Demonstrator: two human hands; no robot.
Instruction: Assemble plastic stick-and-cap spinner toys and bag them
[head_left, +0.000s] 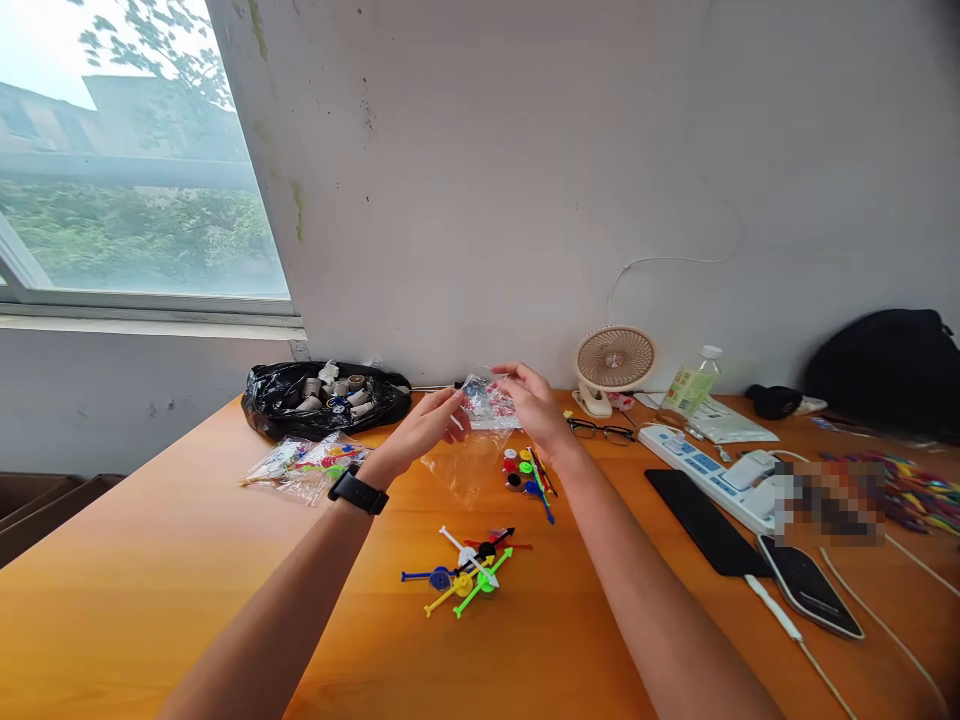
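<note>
Nearest, loose colored plastic sticks lay on the orange table. Further out, both hands held a small clear plastic bag above the table: left hand w/ fingers pinched on its left edge, right hand clamped on the top right. Bag prob. light, limp, slippery; best gripped at the edges. Beyond sat a black bag & small fan.

Home desk: fan, power strip
</note>
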